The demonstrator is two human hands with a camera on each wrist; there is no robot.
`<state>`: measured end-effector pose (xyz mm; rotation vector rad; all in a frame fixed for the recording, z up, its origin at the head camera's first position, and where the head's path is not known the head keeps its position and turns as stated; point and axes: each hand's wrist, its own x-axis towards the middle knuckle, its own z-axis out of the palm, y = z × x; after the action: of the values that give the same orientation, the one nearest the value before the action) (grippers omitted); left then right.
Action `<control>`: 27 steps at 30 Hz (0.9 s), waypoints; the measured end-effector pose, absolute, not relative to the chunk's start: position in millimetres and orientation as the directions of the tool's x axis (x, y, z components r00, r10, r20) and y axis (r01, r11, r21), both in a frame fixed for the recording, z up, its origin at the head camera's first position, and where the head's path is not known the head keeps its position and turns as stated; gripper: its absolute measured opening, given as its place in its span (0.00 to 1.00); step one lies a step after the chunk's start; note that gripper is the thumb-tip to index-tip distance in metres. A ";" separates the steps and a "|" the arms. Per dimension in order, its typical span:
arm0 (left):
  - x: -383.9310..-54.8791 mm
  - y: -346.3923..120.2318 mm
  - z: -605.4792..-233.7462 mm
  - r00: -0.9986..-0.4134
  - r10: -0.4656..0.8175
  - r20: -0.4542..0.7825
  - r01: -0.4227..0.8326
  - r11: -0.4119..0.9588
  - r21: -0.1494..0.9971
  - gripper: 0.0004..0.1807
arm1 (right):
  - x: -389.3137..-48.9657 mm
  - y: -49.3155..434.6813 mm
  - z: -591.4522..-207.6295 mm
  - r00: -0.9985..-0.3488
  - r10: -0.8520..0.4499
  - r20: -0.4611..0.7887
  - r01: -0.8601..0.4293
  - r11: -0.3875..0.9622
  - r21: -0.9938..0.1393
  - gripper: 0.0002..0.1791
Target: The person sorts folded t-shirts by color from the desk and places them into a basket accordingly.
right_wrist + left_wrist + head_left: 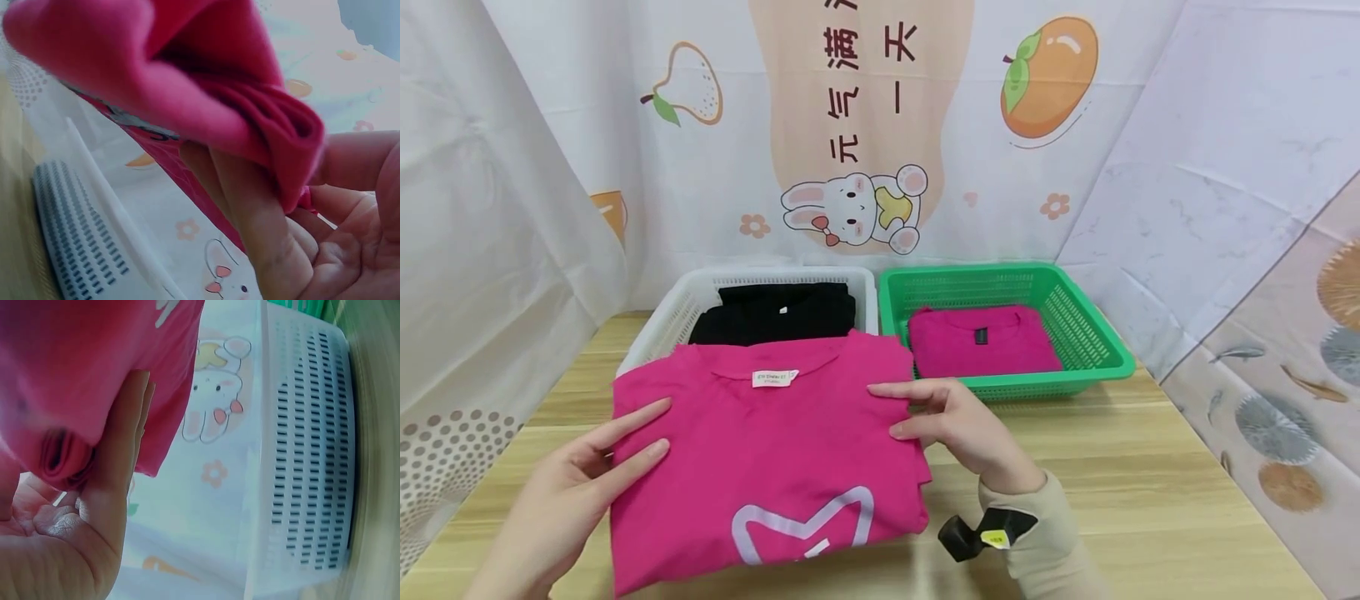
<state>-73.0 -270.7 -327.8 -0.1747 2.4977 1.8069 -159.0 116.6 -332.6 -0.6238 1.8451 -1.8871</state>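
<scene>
A folded pink T-shirt [775, 433] with a white collar label and a pale star-shaped print hangs above the table, held at both sides. My left hand [580, 483] grips its left edge, thumb and a finger on the front. On the opposite edge my right hand [962, 421] pinches the cloth the same way. The left wrist view shows fingers [119, 444] flat behind the folded layers of the shirt [81, 375]. In the right wrist view, the shirt's folded edge [250, 119] sits between the thumb and fingers [250, 212].
Behind the shirt stands a white basket [658, 321] with black folded clothing [775, 312]. Beside it, a green basket [1090, 354] contains a folded magenta garment [985, 346]. Both are on the wooden table [1120, 500], before a printed curtain [700, 183]. A black strap device [985, 533] sits at the right wrist.
</scene>
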 end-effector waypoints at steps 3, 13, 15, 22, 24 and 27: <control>-76.4 -262.8 -324.9 -0.994 -0.035 -0.107 -0.113 0.296 0.948 0.33 | -160.8 123.3 -329.4 -0.837 -0.547 0.003 -0.002 -0.001 -1.000 0.28; -87.3 -238.6 -323.3 -0.998 0.037 -0.041 -0.030 0.250 0.968 0.40 | -164.5 138.0 -322.7 -0.886 -0.464 0.004 -0.006 0.001 -1.000 0.28; -90.0 -234.3 -324.2 -0.999 0.036 -0.025 -0.016 0.243 0.970 0.40 | -165.8 140.5 -322.7 -0.891 -0.454 0.015 -0.014 -0.006 -1.000 0.28; -99.3 -219.0 -323.7 -0.999 0.035 -0.016 -0.008 0.204 0.979 0.41 | -169.2 148.2 -323.1 -0.913 -0.406 0.030 -0.019 -0.031 -0.999 0.27; -101.7 -215.8 -322.7 -0.999 0.032 -0.016 -0.009 0.205 0.979 0.41 | -169.3 149.3 -322.6 -0.920 -0.392 0.030 -0.018 -0.034 -0.999 0.27; -104.3 -210.3 -320.9 -1.000 0.018 -0.022 -0.018 0.214 0.977 0.40 | -169.2 151.4 -321.9 -0.926 -0.377 0.025 -0.010 -0.042 -0.999 0.27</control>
<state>-104.3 -210.3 -320.9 0.0003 2.4253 1.9514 -169.2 151.4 -321.9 -0.4137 1.9761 -2.0566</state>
